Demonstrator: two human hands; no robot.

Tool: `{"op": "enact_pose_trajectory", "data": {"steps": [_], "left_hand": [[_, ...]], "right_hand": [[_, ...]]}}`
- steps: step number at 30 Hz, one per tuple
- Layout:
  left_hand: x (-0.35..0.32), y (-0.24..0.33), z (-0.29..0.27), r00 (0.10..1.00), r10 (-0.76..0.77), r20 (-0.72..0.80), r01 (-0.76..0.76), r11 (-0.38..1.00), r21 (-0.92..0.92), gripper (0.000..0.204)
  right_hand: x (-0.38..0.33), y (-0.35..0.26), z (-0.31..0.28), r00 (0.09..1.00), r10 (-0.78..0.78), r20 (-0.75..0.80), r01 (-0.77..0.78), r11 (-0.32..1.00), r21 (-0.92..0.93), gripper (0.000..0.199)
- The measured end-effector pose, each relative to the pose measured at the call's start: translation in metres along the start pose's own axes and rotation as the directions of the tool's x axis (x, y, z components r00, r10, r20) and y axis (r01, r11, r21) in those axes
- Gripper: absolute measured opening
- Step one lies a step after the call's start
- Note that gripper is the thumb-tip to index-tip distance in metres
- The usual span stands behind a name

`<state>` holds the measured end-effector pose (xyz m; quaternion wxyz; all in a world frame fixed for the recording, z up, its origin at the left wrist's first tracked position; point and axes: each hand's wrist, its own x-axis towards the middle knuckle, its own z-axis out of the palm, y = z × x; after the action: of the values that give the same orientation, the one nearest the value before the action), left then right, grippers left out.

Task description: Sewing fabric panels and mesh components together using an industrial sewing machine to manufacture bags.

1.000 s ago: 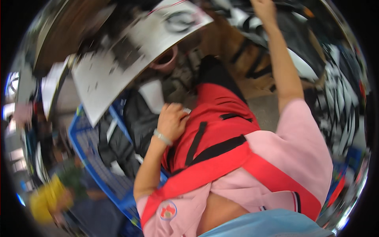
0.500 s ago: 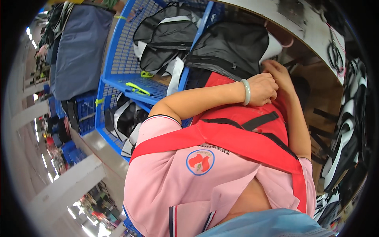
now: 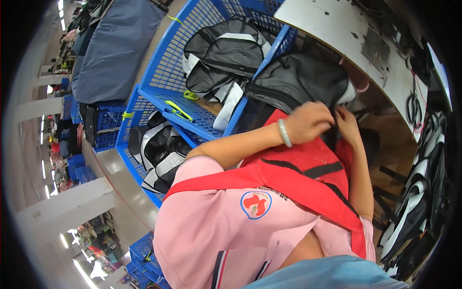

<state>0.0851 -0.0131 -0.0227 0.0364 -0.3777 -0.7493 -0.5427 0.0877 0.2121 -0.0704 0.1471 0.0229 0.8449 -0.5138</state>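
Observation:
A black bag piece (image 3: pixel 301 77) of sheer fabric with pale trim rests across the basket's edge and my lap, its zipper-like dark band facing me. Over its near edge is my left hand (image 3: pixel 310 123), a pale bangle on the wrist and the fingers curled; what they hold, if anything, is hidden. Close beside it on the right, my right hand (image 3: pixel 347 126) pinches dark fabric at the bag piece's near right edge. A dark strip hangs between the two hands. Beneath them lies my red apron (image 3: pixel 308 161).
Blue plastic baskets (image 3: pixel 161 62) at the left hold more black and white bag pieces (image 3: pixel 226 50). A white worktable (image 3: pixel 332 29) runs along the far right, with black scissors (image 3: pixel 414 113) hanging at its edge. Black and white pieces (image 3: pixel 414 178) hang at the right. A grey-blue covered stack (image 3: pixel 115 53) stands far left.
My left hand has shifted left and its fingers have risen off the apron. My right hand has dropped slightly in the view. The whole view has swung, showing more of the worktable.

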Motion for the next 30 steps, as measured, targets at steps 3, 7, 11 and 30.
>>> {"op": "enact_pose_trajectory", "data": {"steps": [3, 7, 11, 30], "left_hand": [[-0.034, -0.051, -0.063, 0.932, -0.178, -0.315, 0.25, 0.946, 0.205, 0.022], [-0.118, -0.115, -0.114, 0.689, -0.536, -0.488, 0.722, 0.567, 0.397, 0.045], [-0.166, -0.146, -0.111, 0.548, -0.724, -0.418, 0.836, 0.475, 0.273, 0.041], [-0.155, -0.15, -0.108, 0.673, -0.568, -0.473, 0.734, 0.592, 0.334, 0.027]], "right_hand": [[-0.016, 0.022, 0.0, 0.998, -0.058, 0.014, 0.055, 0.981, 0.186, 0.035], [-0.026, 0.033, -0.006, 1.0, -0.007, -0.03, 0.014, 0.976, 0.216, 0.037], [-0.022, 0.016, -0.031, 0.972, 0.156, -0.178, -0.099, 0.951, 0.293, 0.044], [-0.033, -0.003, -0.027, 0.976, -0.159, -0.151, 0.172, 0.982, 0.082, 0.029]]}}
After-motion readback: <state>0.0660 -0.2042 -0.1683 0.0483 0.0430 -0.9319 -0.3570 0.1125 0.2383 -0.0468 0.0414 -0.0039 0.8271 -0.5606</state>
